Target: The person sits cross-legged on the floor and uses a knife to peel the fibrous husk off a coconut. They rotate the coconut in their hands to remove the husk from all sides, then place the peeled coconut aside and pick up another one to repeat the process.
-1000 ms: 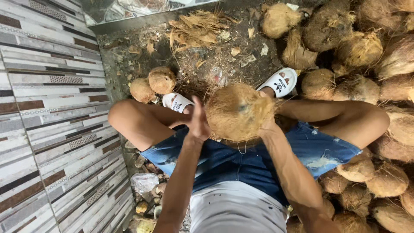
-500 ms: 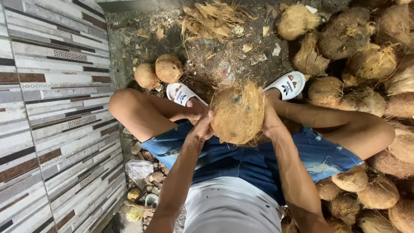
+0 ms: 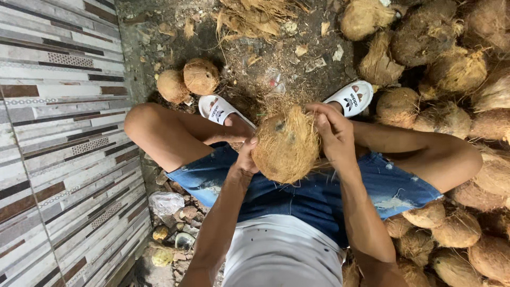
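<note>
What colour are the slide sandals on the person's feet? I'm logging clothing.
White slide sandals, with dark and reddish markings on the straps; the head view shows them.

My left hand (image 3: 245,157) sits mostly behind the coconut (image 3: 287,144), so its fingers are hidden and I cannot tell how they grip. The far side of the husk is out of sight too. My heels are covered by my legs. The coconut pile (image 3: 457,69) runs off the right and top edges. The scraps by the wall (image 3: 172,234) are too small to identify.
</note>
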